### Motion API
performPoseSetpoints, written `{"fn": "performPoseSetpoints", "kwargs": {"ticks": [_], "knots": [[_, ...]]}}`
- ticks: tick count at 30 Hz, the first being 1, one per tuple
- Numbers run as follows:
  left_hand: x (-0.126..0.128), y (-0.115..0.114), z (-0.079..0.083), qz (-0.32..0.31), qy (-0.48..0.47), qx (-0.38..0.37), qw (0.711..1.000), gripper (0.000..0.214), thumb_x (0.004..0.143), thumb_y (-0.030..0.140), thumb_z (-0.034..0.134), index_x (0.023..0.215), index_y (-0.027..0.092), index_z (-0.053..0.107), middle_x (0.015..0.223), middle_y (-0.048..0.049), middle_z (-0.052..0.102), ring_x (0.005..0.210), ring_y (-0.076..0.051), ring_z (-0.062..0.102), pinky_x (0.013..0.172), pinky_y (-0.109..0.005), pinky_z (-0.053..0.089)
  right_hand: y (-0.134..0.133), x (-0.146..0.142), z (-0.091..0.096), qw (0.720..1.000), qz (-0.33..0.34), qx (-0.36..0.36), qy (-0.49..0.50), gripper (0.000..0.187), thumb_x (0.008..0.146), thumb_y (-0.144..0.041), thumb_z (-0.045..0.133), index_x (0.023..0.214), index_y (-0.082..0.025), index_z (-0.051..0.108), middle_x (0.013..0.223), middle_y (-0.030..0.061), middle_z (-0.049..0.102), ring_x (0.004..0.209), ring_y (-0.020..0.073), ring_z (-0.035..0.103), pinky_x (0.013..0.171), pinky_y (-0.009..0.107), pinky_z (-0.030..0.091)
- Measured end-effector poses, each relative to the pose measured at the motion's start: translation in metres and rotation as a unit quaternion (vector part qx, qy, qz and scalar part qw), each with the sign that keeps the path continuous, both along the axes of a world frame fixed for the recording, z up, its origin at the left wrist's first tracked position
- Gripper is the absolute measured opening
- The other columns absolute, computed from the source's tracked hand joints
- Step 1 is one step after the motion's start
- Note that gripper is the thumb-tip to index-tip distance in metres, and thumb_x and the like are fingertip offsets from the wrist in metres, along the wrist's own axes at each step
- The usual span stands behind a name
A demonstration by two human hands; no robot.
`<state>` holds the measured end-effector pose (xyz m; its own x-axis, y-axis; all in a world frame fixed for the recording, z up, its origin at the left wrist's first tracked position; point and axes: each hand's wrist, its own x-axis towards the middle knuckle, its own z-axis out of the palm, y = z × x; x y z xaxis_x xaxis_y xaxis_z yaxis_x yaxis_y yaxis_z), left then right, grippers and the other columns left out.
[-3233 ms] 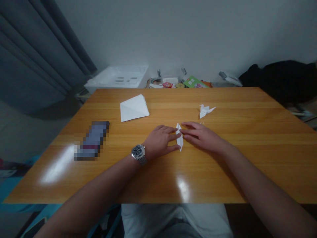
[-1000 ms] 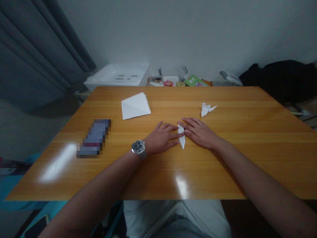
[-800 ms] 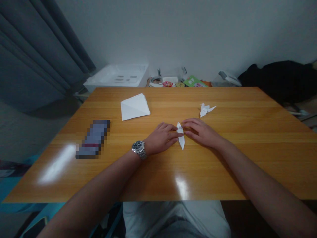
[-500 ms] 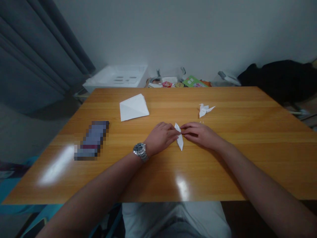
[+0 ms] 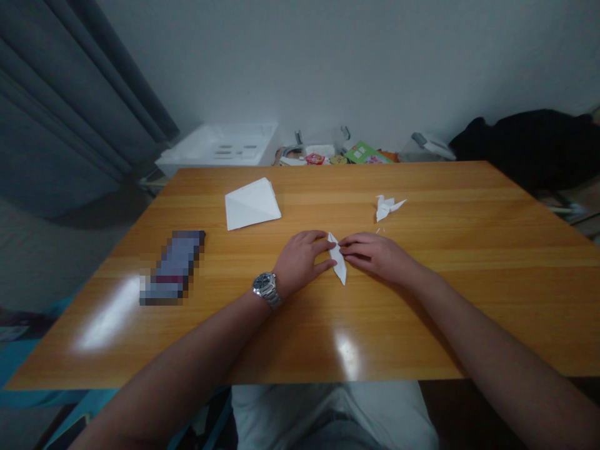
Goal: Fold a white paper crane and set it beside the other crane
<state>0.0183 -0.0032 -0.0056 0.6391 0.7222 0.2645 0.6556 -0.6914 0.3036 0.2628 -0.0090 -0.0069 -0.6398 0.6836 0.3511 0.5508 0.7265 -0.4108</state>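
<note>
A narrow folded piece of white paper, pointed at both ends, lies on the table between my hands. My left hand, with a metal watch on its wrist, holds the paper's left side, thumb low and forefinger higher up. From the right, the fingertips of my right hand pinch the paper's upper right edge. Beyond that hand stands a folded paper crane, with a few tiny white scraps close by. A stack of white paper sheets rests at the back left.
The wooden table has a pixelated phone-like object on its left. Behind its far edge are a white foam box, a green packet and other small items. A black cloth lies beyond the right corner.
The thumb and forefinger of my left hand have spread apart, uncovering more of the paper's middle. The fingertips of my right hand stay at its edge, shifted very slightly.
</note>
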Motion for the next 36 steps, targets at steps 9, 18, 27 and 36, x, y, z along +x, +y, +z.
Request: {"fn": "performPoseSetpoints", "kwargs": {"ticks": [9, 18, 27, 36], "knots": [[-0.003, 0.003, -0.001, -0.011, -0.004, 0.009, 1.000, 0.039, 0.100, 0.046, 0.051, 0.132, 0.030, 0.065, 0.134, -0.0084, 0.059, 0.123, -0.025, 0.055, 0.108, -0.046, 0.042, -0.004, -0.006, 0.003, 1.000, 0.010, 0.014, 0.006, 0.023, 0.097, -0.021, 0.057, 0.110, -0.023, 0.075, 0.117, 0.0092, 0.072, 0.105, 0.0233, 0.068, 0.091, 0.039, 0.056], [-0.004, 0.002, 0.000, -0.017, 0.007, 0.024, 1.000, 0.036, 0.097, 0.033, 0.054, 0.130, 0.027, 0.065, 0.132, -0.0094, 0.060, 0.122, -0.026, 0.055, 0.107, -0.046, 0.043, -0.003, -0.007, -0.001, 1.000, 0.006, 0.017, 0.016, 0.021, 0.097, -0.022, 0.056, 0.104, -0.024, 0.076, 0.112, 0.0091, 0.072, 0.101, 0.0230, 0.069, 0.088, 0.040, 0.058], [0.001, 0.002, 0.008, -0.057, -0.018, 0.040, 0.997, 0.024, 0.099, 0.033, 0.054, 0.116, 0.021, 0.067, 0.122, -0.0076, 0.064, 0.111, -0.022, 0.059, 0.100, -0.037, 0.047, -0.002, -0.005, -0.001, 0.998, 0.005, -0.007, 0.069, 0.020, 0.098, -0.024, 0.055, 0.103, -0.023, 0.074, 0.110, 0.0086, 0.071, 0.100, 0.0213, 0.068, 0.089, 0.038, 0.057], [0.003, 0.002, 0.010, -0.071, 0.035, 0.052, 0.996, 0.028, 0.103, 0.038, 0.047, 0.113, 0.022, 0.068, 0.113, -0.0056, 0.067, 0.101, -0.021, 0.062, 0.089, -0.033, 0.050, -0.002, -0.007, 0.001, 0.996, 0.005, -0.016, 0.088, 0.016, 0.096, -0.023, 0.058, 0.101, -0.022, 0.074, 0.104, 0.0087, 0.071, 0.097, 0.0213, 0.068, 0.088, 0.037, 0.057]]}}
